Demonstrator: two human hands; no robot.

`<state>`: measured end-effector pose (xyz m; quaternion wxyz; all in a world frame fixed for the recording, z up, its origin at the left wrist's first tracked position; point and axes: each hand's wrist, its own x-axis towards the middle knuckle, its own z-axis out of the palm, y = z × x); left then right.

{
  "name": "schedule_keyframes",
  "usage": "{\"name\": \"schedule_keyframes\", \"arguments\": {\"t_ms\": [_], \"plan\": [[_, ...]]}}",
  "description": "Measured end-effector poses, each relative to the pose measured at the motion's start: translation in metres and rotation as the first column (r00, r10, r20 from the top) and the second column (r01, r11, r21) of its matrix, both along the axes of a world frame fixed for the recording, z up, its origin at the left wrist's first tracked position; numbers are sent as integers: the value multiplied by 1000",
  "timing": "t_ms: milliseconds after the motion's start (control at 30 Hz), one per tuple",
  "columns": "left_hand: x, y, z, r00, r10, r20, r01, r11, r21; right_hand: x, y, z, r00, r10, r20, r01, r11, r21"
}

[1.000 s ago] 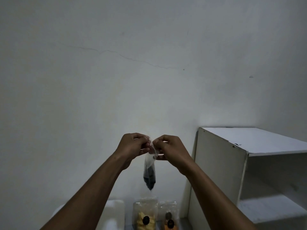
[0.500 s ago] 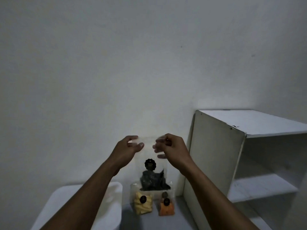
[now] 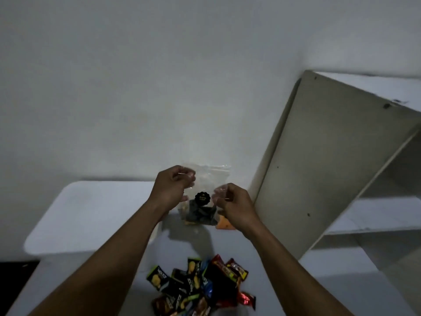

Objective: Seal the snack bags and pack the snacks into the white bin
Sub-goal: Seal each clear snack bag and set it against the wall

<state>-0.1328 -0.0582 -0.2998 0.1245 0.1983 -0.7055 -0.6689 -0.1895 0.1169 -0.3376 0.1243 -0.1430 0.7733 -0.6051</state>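
Clear zip bag (image 3: 206, 179) up in the air at centre frame, above the far end of the counter (image 3: 177, 247). Black round sticker (image 3: 202, 199) facing camera, dark snack pieces sunk to the bottom.

Left grip (image 3: 174, 185) curled, pinching the bag's upper left corner. Right grip (image 3: 230, 201) curled, pinching the right edge, lower than the left. Zip strip along the top: sealed or not, cannot tell in this dim light.

Likely very light. Thin floppy film, slick, contents crushable. Best taken at the top strip, thumb and forefinger either side, sliding along, no squeezing of the lower half.

Orange snack bag (image 3: 225, 224) on the counter behind, just under the right grip. White bin (image 3: 91, 213) at left of frame, near the bag, not touching. Heap of wrapped snack packets (image 3: 200, 286) at bottom centre. White shelf unit (image 3: 330, 167) at right.

Versus half a second back: view tipped down, packet heap newly in frame, right grip dropped from the top edge to the side. Bag face-on as then.
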Motion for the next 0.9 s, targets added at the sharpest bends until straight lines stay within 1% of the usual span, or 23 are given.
{"name": "schedule_keyframes", "arguments": {"t_ms": [133, 233, 333, 433, 533, 633, 733, 833, 900], "plan": [[-22, 0, -66, 989, 146, 36, -146, 989, -6, -25, -15, -68, 997, -12, 73, 11, 1000, 13], [-37, -1, -117, 976, 211, 57, -210, 978, -15, -43, -26, -116, 992, -15, 124, 12, 999, 29], [-51, -4, -164, 964, 251, 90, -248, 968, -44, -58, -34, -158, 992, -10, 129, 3, 999, 55], [-66, -6, -203, 933, 333, 140, -332, 943, -28, -71, -43, -189, 994, -19, 112, 8, 996, 90], [-76, -7, -224, 910, 379, 168, -383, 924, -11, -82, -52, -208, 993, -64, 99, 52, 992, 118], [-78, -4, -233, 903, 381, 198, -390, 921, 4, -86, -57, -216, 992, -118, 45, 109, 980, 166], [-76, -3, -244, 898, 377, 226, -378, 925, -40, -87, -59, -221, 983, -182, 20, 173, 960, 222], [-77, -3, -249, 897, 366, 248, -364, 930, -53, -90, -62, -222, 980, -193, -41, 197, 938, 284], [-78, -4, -250, 893, 369, 259, -365, 929, -63, -91, -64, -221, 983, -176, -48, 183, 938, 296]]}}
